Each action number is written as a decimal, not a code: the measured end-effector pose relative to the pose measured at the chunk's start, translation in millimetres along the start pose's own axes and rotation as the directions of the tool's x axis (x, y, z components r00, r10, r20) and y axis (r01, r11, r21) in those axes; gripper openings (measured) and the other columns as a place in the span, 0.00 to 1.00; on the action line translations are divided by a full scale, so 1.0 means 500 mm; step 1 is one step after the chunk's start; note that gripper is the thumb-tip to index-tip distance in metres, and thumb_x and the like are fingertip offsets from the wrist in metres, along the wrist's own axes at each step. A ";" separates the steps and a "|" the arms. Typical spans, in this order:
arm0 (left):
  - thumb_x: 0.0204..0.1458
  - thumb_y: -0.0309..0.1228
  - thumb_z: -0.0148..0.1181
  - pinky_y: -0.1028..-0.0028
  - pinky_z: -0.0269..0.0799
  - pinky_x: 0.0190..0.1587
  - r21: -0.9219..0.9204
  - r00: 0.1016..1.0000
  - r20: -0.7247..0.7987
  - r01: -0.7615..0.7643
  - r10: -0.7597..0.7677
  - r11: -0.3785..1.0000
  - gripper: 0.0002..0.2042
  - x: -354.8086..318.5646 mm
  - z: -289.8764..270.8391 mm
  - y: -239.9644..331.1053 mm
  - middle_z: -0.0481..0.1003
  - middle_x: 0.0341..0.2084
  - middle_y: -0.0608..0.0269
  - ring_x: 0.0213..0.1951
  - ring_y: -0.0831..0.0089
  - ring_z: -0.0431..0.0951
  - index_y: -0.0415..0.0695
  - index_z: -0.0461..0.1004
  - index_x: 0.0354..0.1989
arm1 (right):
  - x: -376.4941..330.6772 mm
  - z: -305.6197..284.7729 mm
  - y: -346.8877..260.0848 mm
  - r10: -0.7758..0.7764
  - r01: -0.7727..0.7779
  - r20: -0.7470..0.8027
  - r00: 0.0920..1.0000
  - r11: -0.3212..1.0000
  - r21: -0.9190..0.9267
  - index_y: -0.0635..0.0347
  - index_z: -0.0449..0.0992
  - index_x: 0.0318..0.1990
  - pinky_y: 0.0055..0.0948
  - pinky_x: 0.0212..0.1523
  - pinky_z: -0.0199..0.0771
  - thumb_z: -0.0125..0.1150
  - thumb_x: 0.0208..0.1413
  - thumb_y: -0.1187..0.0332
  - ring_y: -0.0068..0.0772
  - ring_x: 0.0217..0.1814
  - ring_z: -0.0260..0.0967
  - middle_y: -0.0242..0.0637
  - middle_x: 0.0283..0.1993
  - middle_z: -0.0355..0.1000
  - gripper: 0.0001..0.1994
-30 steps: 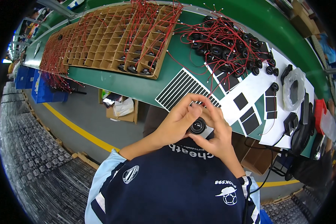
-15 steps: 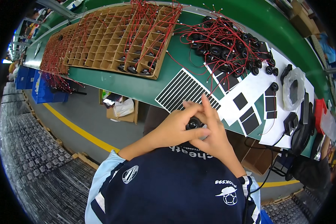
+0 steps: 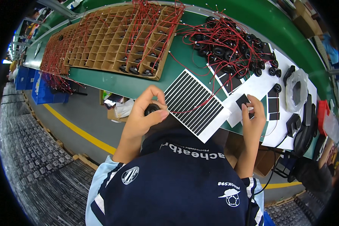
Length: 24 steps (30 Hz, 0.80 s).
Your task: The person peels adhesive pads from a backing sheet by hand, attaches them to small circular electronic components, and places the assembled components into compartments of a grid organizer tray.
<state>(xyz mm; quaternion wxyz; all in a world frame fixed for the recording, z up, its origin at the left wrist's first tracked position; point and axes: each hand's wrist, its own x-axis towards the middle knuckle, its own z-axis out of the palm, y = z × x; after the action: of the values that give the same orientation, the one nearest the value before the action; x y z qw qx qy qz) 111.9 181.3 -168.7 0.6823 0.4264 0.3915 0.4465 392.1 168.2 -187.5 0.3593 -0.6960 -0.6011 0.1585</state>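
My left hand (image 3: 143, 113) is closed around a small round black speaker (image 3: 151, 109), holding it left of a white sheet with black strips (image 3: 194, 103). A thin red wire (image 3: 194, 109) runs from the speaker across that sheet. My right hand (image 3: 254, 115) is curled with thumb and forefinger nearly together, over white sheets with black rectangles; what sits between the fingertips is too small to make out. Beyond the hands lies a tangled pile of black speakers with red wires (image 3: 229, 54).
A divided cardboard tray (image 3: 101, 47) holding speakers and wires stands at the back left of the green table (image 3: 109, 81). On the right are a clear plastic bag (image 3: 297, 90), a black boxy device (image 3: 293, 124) and a red bin (image 3: 322, 115). Blue crates (image 3: 51, 90) stand on the floor at left.
My hands were together around the speaker and have moved apart, the left one going left with the speaker, the right one going right. The striped sheet is now more fully in view.
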 end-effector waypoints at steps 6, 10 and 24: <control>0.39 0.22 0.58 0.89 0.52 0.21 0.017 0.989 0.121 -0.090 0.087 0.996 0.16 0.006 -0.012 -0.003 0.65 0.19 0.73 0.21 0.90 0.59 0.43 0.57 0.34 | -0.001 0.007 0.060 0.103 -0.112 -0.056 0.993 0.975 -0.191 0.68 0.69 0.35 0.26 0.31 0.65 0.56 0.43 0.78 0.33 0.30 0.63 0.41 0.36 0.64 0.09; 0.39 0.22 0.60 0.90 0.50 0.19 0.279 0.997 -0.043 -0.047 0.062 0.959 0.16 0.010 -0.011 0.004 0.64 0.22 0.72 0.20 0.92 0.58 0.42 0.60 0.35 | 0.002 0.015 0.067 0.060 -0.071 -0.059 0.996 0.976 -0.206 0.68 0.67 0.31 0.26 0.32 0.64 0.55 0.43 0.78 0.34 0.31 0.63 0.41 0.33 0.62 0.06; 0.45 0.20 0.51 0.80 0.67 0.31 0.129 0.927 0.024 -0.373 0.373 0.919 0.13 -0.001 -0.076 0.019 0.66 0.38 0.51 0.31 0.73 0.69 0.34 0.67 0.41 | 0.006 0.010 0.070 0.098 -0.103 -0.039 0.994 0.980 -0.168 0.68 0.66 0.29 0.26 0.32 0.64 0.55 0.44 0.78 0.34 0.30 0.62 0.41 0.32 0.62 0.05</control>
<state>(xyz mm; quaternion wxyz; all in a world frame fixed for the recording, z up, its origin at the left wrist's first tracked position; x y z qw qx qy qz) 74.4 191.7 -172.2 0.5549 0.5371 0.3319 0.5417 414.7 172.0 -214.3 0.2995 -0.7559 -0.5708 0.1143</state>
